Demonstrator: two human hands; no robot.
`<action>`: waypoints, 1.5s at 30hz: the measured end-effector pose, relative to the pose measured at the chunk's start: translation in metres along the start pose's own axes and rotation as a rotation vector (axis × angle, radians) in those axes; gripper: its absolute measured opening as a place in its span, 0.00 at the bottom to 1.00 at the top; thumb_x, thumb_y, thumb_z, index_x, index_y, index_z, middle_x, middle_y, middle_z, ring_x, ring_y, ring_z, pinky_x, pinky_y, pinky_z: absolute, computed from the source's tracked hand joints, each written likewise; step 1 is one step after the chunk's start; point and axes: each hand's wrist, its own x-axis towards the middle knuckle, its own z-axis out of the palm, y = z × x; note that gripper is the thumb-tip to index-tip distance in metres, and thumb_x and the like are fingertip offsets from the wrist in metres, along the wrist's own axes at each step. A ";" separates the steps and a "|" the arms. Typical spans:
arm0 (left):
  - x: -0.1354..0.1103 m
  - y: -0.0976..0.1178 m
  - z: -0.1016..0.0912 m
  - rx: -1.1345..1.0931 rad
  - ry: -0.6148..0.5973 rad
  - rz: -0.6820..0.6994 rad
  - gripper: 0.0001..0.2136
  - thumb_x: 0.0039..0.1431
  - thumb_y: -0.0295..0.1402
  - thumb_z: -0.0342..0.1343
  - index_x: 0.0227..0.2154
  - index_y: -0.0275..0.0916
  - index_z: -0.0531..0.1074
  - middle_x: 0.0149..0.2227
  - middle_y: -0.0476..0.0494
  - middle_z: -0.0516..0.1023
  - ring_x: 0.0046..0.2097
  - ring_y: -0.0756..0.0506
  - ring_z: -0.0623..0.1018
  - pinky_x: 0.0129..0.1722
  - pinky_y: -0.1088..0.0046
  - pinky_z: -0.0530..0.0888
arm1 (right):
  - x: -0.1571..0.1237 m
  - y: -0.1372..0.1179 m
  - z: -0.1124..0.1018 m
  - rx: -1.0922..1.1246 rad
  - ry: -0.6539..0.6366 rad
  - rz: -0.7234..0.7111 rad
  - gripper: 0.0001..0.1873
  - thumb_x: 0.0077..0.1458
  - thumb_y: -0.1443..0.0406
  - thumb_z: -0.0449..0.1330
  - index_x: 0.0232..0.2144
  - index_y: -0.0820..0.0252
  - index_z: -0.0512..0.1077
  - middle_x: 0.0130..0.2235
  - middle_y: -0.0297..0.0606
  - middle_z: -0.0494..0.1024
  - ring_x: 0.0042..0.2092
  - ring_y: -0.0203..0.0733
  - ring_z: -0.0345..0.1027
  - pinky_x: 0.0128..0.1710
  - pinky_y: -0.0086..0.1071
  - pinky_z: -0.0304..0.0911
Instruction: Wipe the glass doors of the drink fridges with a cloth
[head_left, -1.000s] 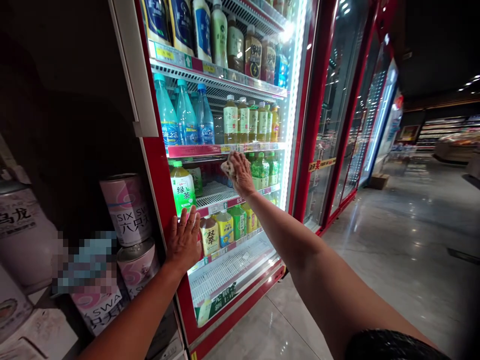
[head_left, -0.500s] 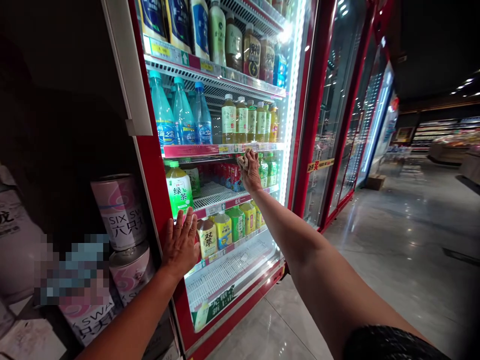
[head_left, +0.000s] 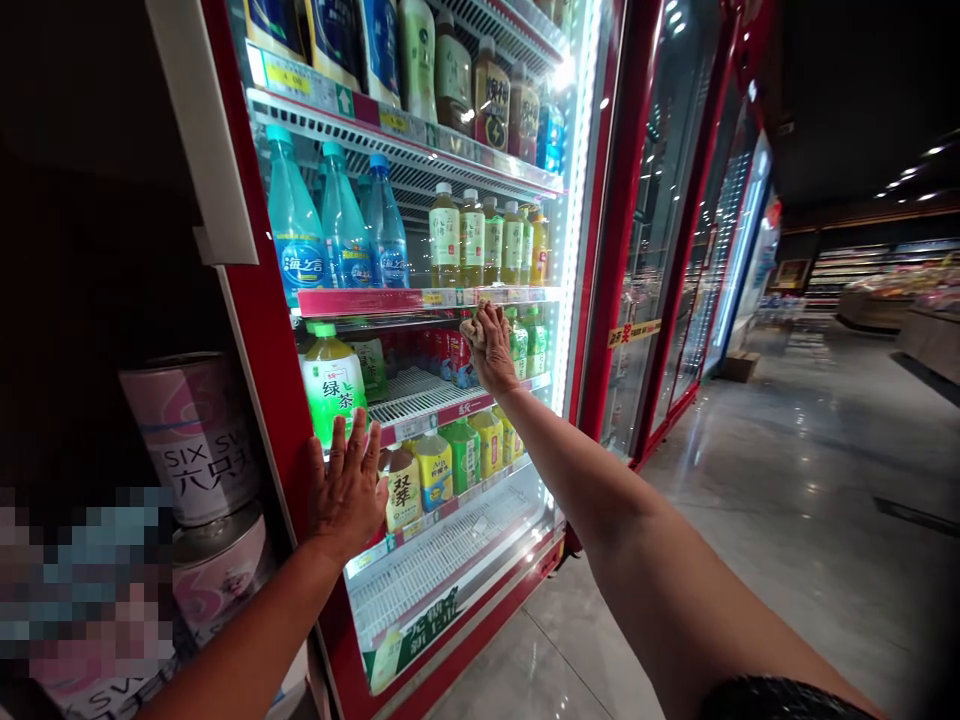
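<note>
Left hand [head_left: 346, 487] is closest, fingers spread and flat against the cooler's red door frame [head_left: 259, 310], next to a green tea bottle [head_left: 331, 385]. Further in, right hand [head_left: 493, 350] is bunched tight around a crumpled cloth [head_left: 472, 328], up by the shelf edge [head_left: 420, 298] under the yellow tea bottles [head_left: 472, 235].

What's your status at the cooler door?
Left hand open, flat on door left edge. Right hand shut on cloth, pressed to door by shelf rail. Nothing blocking the cloth.
</note>
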 end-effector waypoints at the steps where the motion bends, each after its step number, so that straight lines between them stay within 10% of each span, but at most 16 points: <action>1: 0.000 -0.001 0.001 0.004 0.000 0.004 0.56 0.57 0.33 0.64 0.73 0.48 0.23 0.77 0.39 0.37 0.76 0.33 0.36 0.73 0.35 0.37 | 0.000 0.001 0.000 -0.006 -0.015 -0.024 0.28 0.70 0.58 0.51 0.69 0.52 0.59 0.75 0.38 0.54 0.78 0.43 0.31 0.77 0.54 0.39; 18: 0.017 0.017 0.006 -0.015 0.010 -0.019 0.61 0.54 0.35 0.68 0.73 0.49 0.22 0.77 0.39 0.37 0.76 0.32 0.32 0.71 0.32 0.32 | -0.010 0.044 -0.011 0.014 0.106 0.052 0.30 0.70 0.54 0.50 0.69 0.58 0.59 0.74 0.46 0.56 0.78 0.46 0.36 0.76 0.56 0.43; 26: 0.067 0.031 0.014 -0.009 -0.025 0.035 0.55 0.55 0.38 0.69 0.74 0.50 0.35 0.77 0.39 0.32 0.76 0.30 0.31 0.67 0.30 0.25 | -0.017 0.058 -0.014 0.004 0.058 -0.041 0.31 0.70 0.52 0.51 0.70 0.56 0.58 0.75 0.44 0.54 0.78 0.45 0.34 0.77 0.54 0.40; 45: 0.070 0.036 0.027 -0.030 0.003 0.033 0.44 0.54 0.39 0.71 0.70 0.60 0.55 0.77 0.46 0.22 0.76 0.26 0.30 0.66 0.27 0.27 | -0.006 0.110 -0.031 0.012 0.164 0.102 0.33 0.69 0.48 0.50 0.69 0.56 0.59 0.72 0.46 0.60 0.77 0.49 0.43 0.77 0.58 0.37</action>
